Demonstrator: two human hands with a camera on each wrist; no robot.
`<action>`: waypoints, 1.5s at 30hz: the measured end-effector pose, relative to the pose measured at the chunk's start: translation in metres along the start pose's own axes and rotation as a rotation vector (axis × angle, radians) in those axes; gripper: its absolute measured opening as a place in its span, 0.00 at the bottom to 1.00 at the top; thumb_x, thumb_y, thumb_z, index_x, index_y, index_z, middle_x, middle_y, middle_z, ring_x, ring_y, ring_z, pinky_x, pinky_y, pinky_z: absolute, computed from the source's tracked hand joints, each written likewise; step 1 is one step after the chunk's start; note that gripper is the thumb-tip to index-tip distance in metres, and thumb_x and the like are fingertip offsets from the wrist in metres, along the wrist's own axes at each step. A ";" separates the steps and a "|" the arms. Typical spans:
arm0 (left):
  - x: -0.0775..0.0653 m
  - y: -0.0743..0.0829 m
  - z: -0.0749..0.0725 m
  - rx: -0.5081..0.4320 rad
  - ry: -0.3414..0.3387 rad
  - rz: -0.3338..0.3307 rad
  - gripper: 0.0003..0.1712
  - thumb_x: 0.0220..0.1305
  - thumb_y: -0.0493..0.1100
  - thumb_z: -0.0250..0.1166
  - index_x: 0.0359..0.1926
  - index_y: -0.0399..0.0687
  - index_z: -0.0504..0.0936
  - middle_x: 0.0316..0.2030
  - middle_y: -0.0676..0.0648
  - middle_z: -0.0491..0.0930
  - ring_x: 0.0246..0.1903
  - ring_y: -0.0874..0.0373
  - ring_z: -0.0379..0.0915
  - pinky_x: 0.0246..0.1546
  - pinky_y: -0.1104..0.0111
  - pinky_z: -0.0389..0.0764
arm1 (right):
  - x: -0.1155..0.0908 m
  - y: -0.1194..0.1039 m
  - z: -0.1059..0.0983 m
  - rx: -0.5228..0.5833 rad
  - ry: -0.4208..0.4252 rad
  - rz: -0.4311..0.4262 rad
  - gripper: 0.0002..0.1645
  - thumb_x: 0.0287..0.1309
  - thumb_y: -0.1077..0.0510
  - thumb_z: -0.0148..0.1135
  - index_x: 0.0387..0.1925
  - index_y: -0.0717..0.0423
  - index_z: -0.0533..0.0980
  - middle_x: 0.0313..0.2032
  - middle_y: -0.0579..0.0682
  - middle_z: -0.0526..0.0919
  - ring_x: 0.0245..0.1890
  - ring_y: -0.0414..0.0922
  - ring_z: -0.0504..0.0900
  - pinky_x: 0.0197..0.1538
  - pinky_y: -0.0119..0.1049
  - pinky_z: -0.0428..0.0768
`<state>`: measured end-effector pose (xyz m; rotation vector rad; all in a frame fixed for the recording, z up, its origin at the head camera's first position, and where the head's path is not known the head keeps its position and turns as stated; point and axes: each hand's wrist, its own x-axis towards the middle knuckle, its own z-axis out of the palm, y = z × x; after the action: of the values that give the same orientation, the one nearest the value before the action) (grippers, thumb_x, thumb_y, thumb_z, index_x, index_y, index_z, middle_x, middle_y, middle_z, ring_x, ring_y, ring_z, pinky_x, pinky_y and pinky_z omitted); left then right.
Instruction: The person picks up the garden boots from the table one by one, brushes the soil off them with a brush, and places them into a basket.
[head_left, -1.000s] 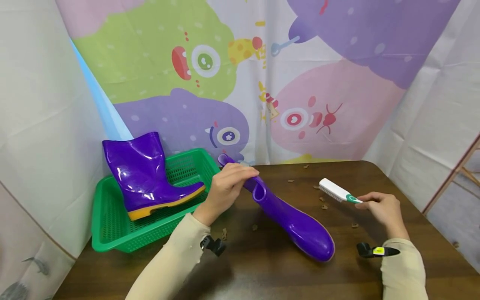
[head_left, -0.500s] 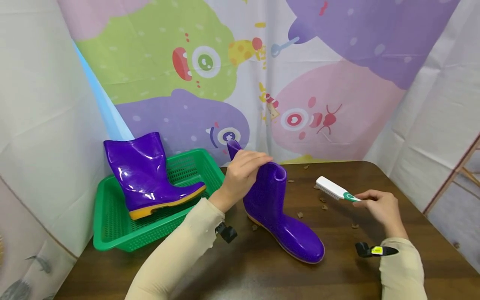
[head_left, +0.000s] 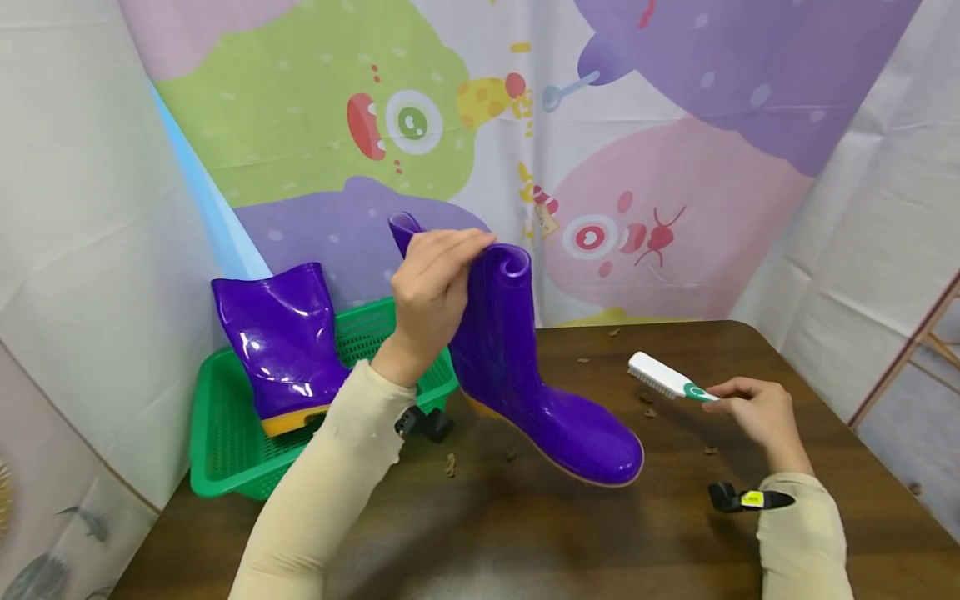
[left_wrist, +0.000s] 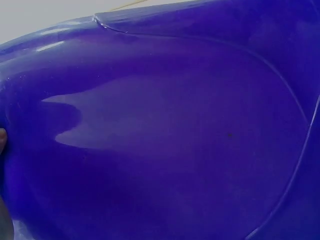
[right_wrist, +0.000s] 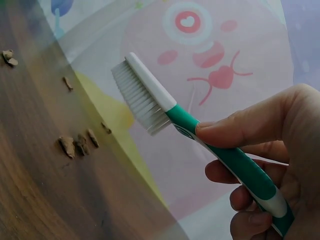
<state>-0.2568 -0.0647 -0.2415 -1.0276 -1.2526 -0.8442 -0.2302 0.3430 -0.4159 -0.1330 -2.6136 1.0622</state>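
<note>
In the head view my left hand (head_left: 435,296) grips a glossy purple rain boot (head_left: 502,358) at the top of its shaft, squeezing the opening together. The boot hangs above the table, toe pointing right and downward. Its purple surface (left_wrist: 165,115) fills nearly all of the left wrist view. My right hand (head_left: 761,417) holds a scrub brush (head_left: 663,377) by its green and white handle, thumb along the top and fingers curled beneath. The white bristles (right_wrist: 137,100) face down and away from the hand, apart from the boot.
A green plastic basket (head_left: 210,433) stands at the left of the brown table (head_left: 525,542), holding a second purple boot (head_left: 281,342) with a yellow sole. Several small brown crumbs (right_wrist: 66,146) lie scattered on the table. A cartoon curtain (head_left: 420,50) hangs behind.
My left hand has swung the boot from a low slant to a more upright pose and lifted it off the table. The brush has shifted only slightly left.
</note>
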 end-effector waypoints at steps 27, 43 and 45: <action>0.072 -0.015 -0.082 0.394 0.091 -0.144 0.05 0.63 0.30 0.66 0.36 0.33 0.88 0.33 0.39 0.87 0.35 0.39 0.82 0.45 0.55 0.76 | 0.001 -0.006 0.008 0.052 -0.014 -0.009 0.15 0.47 0.60 0.75 0.39 0.63 0.86 0.38 0.59 0.87 0.32 0.41 0.77 0.33 0.36 0.74; 0.063 -0.032 -0.146 0.663 0.066 -0.229 0.09 0.66 0.33 0.61 0.37 0.38 0.89 0.33 0.39 0.87 0.32 0.34 0.77 0.38 0.47 0.67 | -0.001 -0.008 0.008 0.083 -0.062 0.000 0.16 0.49 0.58 0.75 0.40 0.63 0.86 0.39 0.58 0.87 0.33 0.42 0.78 0.33 0.37 0.76; 0.062 -0.033 -0.152 0.687 0.046 -0.238 0.10 0.65 0.31 0.61 0.37 0.37 0.89 0.33 0.38 0.86 0.31 0.33 0.76 0.38 0.46 0.66 | -0.001 -0.007 0.007 0.084 -0.064 0.003 0.17 0.49 0.58 0.75 0.40 0.63 0.86 0.39 0.58 0.87 0.33 0.42 0.78 0.34 0.37 0.76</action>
<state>-0.2272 -0.2167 -0.1771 -0.3125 -1.4941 -0.5379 -0.2312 0.3325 -0.4161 -0.0846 -2.6204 1.1936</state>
